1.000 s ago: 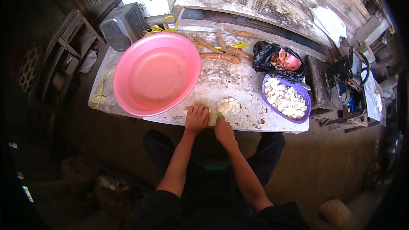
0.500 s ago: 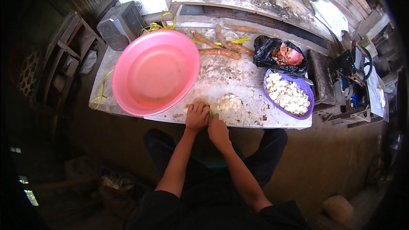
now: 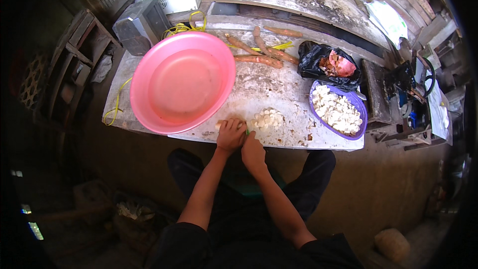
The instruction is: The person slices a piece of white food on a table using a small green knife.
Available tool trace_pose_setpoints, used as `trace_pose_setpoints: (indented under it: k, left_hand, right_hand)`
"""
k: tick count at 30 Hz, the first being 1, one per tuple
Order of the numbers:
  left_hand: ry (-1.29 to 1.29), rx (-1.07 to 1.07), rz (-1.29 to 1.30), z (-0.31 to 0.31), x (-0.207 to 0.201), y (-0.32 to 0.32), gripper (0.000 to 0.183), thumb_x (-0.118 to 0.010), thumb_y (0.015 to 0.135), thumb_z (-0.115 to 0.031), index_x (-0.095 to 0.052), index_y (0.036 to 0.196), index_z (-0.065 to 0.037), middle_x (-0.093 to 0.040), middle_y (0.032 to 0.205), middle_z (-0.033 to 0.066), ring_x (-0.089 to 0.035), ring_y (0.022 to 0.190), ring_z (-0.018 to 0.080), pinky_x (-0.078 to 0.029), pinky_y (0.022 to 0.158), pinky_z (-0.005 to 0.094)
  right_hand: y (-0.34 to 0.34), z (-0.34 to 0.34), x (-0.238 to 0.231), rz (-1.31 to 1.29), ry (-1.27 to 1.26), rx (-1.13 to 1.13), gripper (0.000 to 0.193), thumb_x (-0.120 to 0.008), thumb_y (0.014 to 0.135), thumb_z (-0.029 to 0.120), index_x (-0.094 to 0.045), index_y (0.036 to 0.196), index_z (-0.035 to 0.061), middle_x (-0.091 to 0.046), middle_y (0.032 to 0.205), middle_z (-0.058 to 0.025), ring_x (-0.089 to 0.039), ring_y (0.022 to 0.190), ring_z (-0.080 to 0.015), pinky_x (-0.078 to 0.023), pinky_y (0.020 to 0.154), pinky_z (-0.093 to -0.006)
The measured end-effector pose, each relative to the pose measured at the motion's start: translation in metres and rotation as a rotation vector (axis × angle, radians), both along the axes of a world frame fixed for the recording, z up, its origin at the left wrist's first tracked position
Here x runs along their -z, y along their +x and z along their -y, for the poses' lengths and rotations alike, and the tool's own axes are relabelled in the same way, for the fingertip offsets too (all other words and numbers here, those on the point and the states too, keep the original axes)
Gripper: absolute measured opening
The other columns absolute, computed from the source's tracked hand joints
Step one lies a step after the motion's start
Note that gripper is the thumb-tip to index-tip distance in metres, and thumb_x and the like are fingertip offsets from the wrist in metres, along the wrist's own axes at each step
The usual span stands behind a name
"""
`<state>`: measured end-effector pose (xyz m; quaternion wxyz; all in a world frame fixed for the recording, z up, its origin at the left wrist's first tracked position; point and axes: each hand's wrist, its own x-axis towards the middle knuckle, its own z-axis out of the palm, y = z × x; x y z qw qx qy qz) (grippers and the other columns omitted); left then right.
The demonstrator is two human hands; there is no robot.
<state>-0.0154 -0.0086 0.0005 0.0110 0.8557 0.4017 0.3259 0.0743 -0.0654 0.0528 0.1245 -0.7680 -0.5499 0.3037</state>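
Observation:
At the table's front edge, my left hand [image 3: 230, 134] is closed over a pale peeled cassava root [image 3: 218, 125], one end of which sticks out to the left of it. Right beside it, my right hand [image 3: 254, 153] is wrapped round a knife [image 3: 247, 132]; only a bit of green shows, and the blade is hidden. Just right of my hands lies a pile of thin white cassava slices [image 3: 268, 118]. Farther right, a purple basket [image 3: 366, 119] is filled with more slices. Several unpeeled brown cassava roots [image 3: 259, 60] lie across the back of the table.
A large pink basin [image 3: 184, 83] takes up the table's left side. Behind the purple basket sits a black plastic bag [image 3: 309, 65] with reddish scraps. A grey boxy device [image 3: 142, 27] and yellow strapping [image 3: 186, 29] are at the back left. Small brown peel bits dot the tabletop [image 3: 294, 104].
Both hands stay in nearly the same place, with the right one shifted very slightly. The whole view has tilted a little; the slices and basket look unchanged.

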Motion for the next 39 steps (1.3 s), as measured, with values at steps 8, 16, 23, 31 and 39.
trace_pose_setpoints:
  k: [8,16,23,31,39]
  left_hand:
    - [0.003,-0.004,0.004,0.001,0.000,0.001,0.018,-0.053,0.069,-0.016,-0.053,0.085,-0.007,-0.049,0.083,0.0073,-0.047,0.080,0.0236,-0.036,0.067,0.0356]
    - [-0.017,-0.016,-0.011,0.000,0.002,0.001,0.016,-0.052,0.070,-0.016,-0.050,0.083,-0.007,-0.049,0.082,0.0076,-0.047,0.079,0.0242,-0.035,0.067,0.0362]
    - [-0.033,-0.018,-0.021,0.002,-0.001,0.001,0.018,-0.053,0.070,-0.016,-0.051,0.084,-0.007,-0.049,0.082,0.0081,-0.046,0.079,0.0244,-0.035,0.068,0.0361]
    - [0.009,0.003,0.000,0.005,-0.003,-0.001,0.017,-0.052,0.070,-0.017,-0.051,0.084,-0.007,-0.049,0.082,0.0078,-0.046,0.078,0.0243,-0.035,0.067,0.0359]
    - [-0.002,-0.031,-0.012,-0.002,0.001,0.000,0.012,-0.049,0.074,-0.016,-0.050,0.081,-0.006,-0.048,0.079,0.0088,-0.046,0.076,0.0245,-0.035,0.067,0.0360]
  right_hand:
    - [0.005,0.000,-0.007,0.014,-0.018,-0.031,0.018,-0.038,0.082,0.011,-0.035,0.094,-0.0018,-0.057,0.078,-0.0245,-0.057,0.075,-0.0386,-0.046,0.064,-0.0447]
    - [0.004,-0.002,-0.002,0.002,-0.008,-0.018,0.018,-0.039,0.080,0.009,-0.035,0.094,-0.0026,-0.056,0.078,-0.0256,-0.057,0.074,-0.0393,-0.046,0.064,-0.0454]
    - [0.002,-0.001,0.002,-0.032,0.008,0.000,0.016,-0.038,0.081,0.009,-0.035,0.092,-0.0020,-0.056,0.078,-0.0257,-0.057,0.074,-0.0399,-0.046,0.065,-0.0461]
    - [0.006,-0.003,-0.002,-0.013,-0.051,-0.036,0.016,-0.037,0.083,0.014,-0.038,0.092,0.0007,-0.057,0.080,-0.0243,-0.056,0.077,-0.0398,-0.045,0.067,-0.0463]
    - [0.012,-0.012,0.016,-0.007,-0.059,-0.034,0.018,-0.037,0.083,0.016,-0.041,0.090,0.0002,-0.057,0.084,-0.0239,-0.056,0.081,-0.0383,-0.044,0.070,-0.0460]
